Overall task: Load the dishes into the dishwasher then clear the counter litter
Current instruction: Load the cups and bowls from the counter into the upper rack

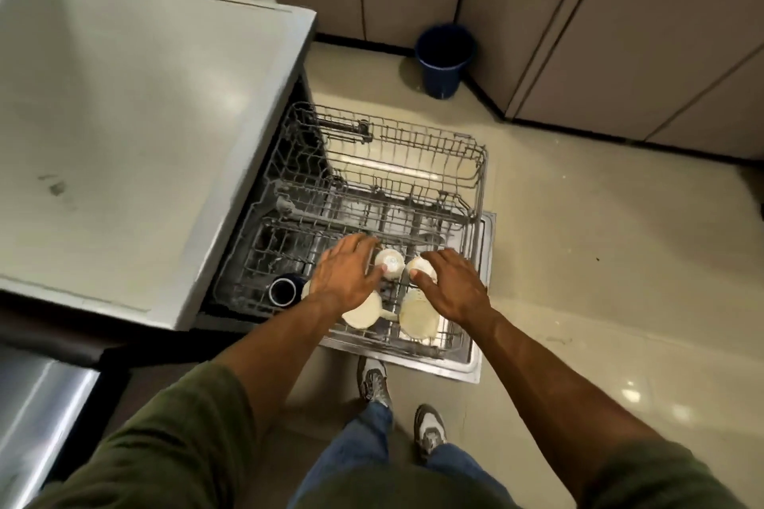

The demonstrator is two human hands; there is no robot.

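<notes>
The dishwasher's lower wire rack (475, 194) is pulled out over the open door (475, 368). In its near part sit two small white cups (390, 260) (419, 265) upside down, two larger cream mugs (364, 312) (418, 316) and a dark blue mug (283, 290). My left hand (347, 275) reaches over the rack with straight fingers, its thumb touching the left small cup. My right hand (452, 285) hovers with spread fingers over the right small cup, the thumb at its side.
A grey countertop (136, 128) lies to the left above the dishwasher. A dark blue bucket (444, 60) stands on the tiled floor by beige cabinets (620, 33). My feet (374, 380) stand just before the open door.
</notes>
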